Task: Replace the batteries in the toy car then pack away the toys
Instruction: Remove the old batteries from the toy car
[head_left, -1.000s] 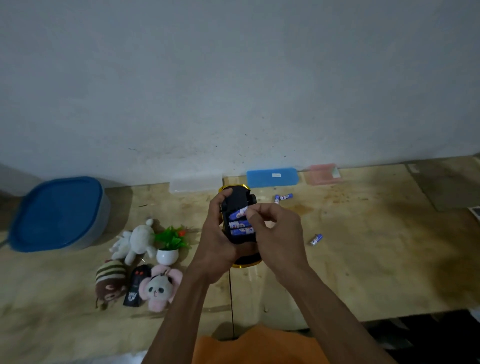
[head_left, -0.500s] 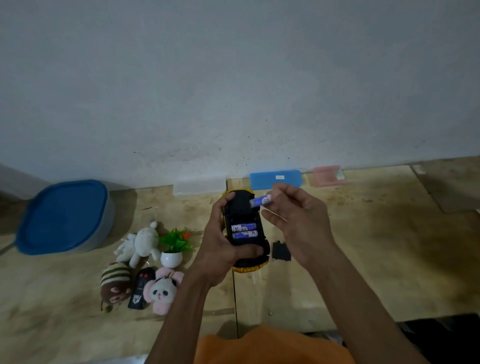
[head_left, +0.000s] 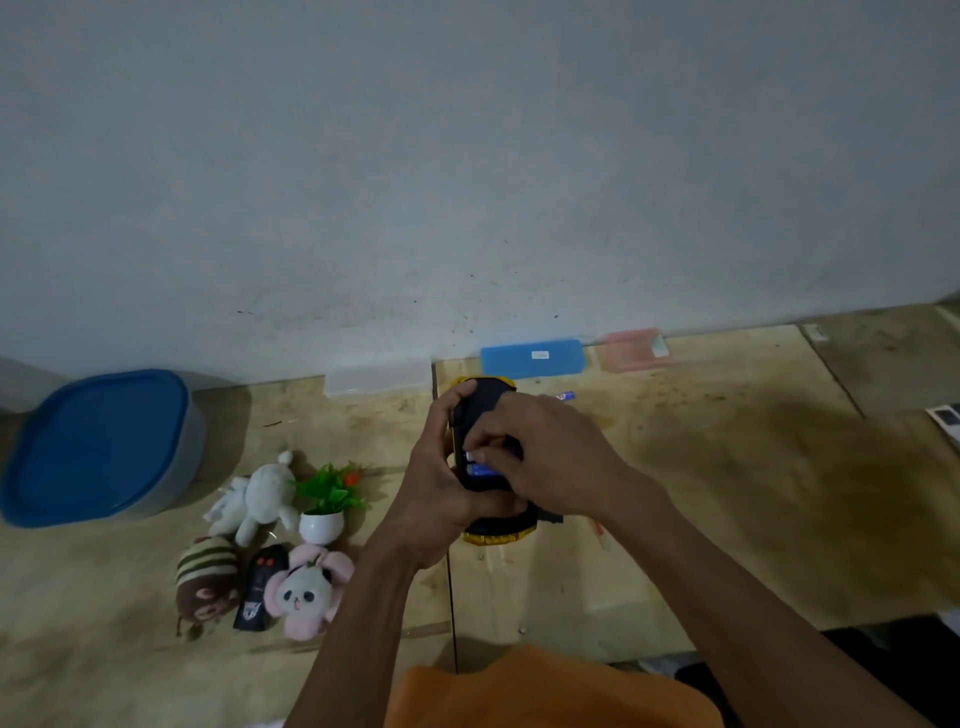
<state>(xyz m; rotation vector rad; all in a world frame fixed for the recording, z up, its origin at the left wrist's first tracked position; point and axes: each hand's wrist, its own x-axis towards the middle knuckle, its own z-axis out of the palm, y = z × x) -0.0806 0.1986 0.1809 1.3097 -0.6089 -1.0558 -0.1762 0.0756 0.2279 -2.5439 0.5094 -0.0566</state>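
Note:
The yellow and black toy car (head_left: 483, 400) is upside down above the table, and my left hand (head_left: 434, 486) grips it from the left side. My right hand (head_left: 550, 457) lies over the open battery compartment. Its fingertips pinch a blue battery (head_left: 477, 469) that sits in the compartment. The hand hides the rest of the compartment. One loose blue battery (head_left: 565, 396) lies on the table just beyond the car. A small black piece (head_left: 551, 517), which looks like the compartment cover, lies by the car's near end.
Left of the car lie a white bunny plush (head_left: 260, 499), a small potted plant (head_left: 324, 517), a striped brown plush (head_left: 208, 582), a black remote (head_left: 258, 587) and a pink panda plush (head_left: 309, 592). A blue-lidded container (head_left: 98, 447) stands far left. Blue (head_left: 530, 357), pink (head_left: 631, 349) and clear (head_left: 376, 380) cases line the wall.
My right hand lifted one battery out of the car and carried it away to the right. It has come back down onto the compartment and pinches another battery.

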